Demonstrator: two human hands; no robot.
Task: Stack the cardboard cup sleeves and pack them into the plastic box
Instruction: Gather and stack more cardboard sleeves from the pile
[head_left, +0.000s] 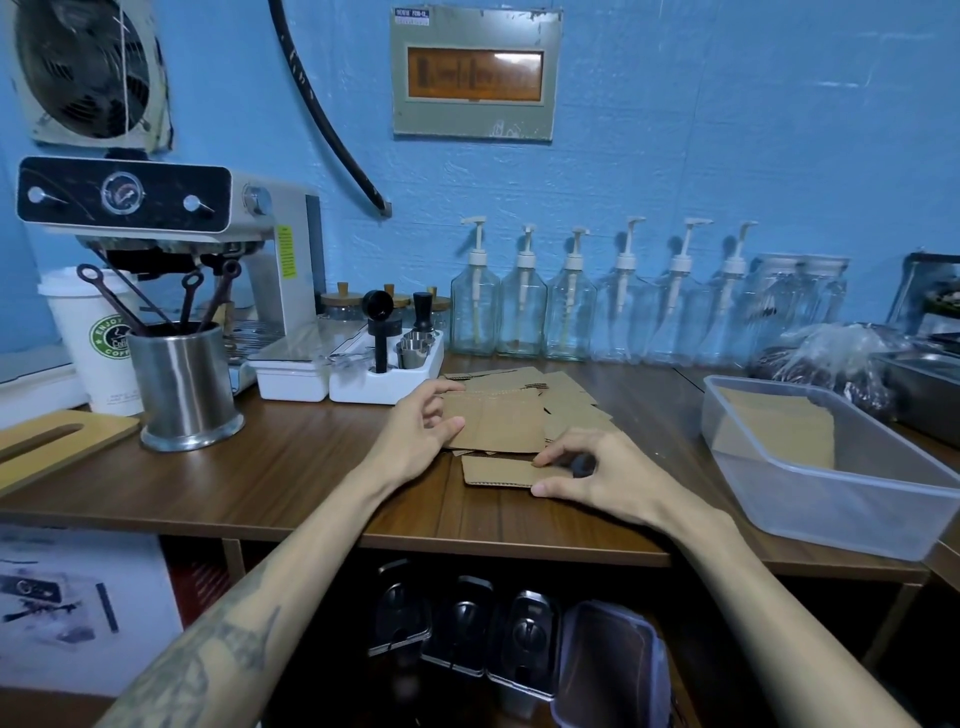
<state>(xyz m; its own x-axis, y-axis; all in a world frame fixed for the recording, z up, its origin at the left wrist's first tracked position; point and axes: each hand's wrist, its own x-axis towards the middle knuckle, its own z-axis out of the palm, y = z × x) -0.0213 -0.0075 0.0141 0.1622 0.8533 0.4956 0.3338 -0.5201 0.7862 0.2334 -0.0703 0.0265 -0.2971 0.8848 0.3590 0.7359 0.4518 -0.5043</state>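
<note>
Several flat brown cardboard cup sleeves (566, 402) lie scattered on the wooden counter. My left hand (415, 431) grips a small stack of sleeves (493, 421) by its left edge, thumb below and fingers on top. Just in front of it lies a single sleeve (496, 472), and my right hand (592, 475) pinches its right end between thumb and fingers. The clear plastic box (852, 499) stands at the right of the counter, with a stack of sleeves (779, 431) leaning inside it.
Behind the sleeves stand a white tray of coffee tools (384, 382) and a row of glass pump bottles (571, 306). An espresso machine (171, 218), a paper cup (91, 338) and a steel utensil pot (184, 384) fill the left. Bagged goods (826, 364) sit behind the box.
</note>
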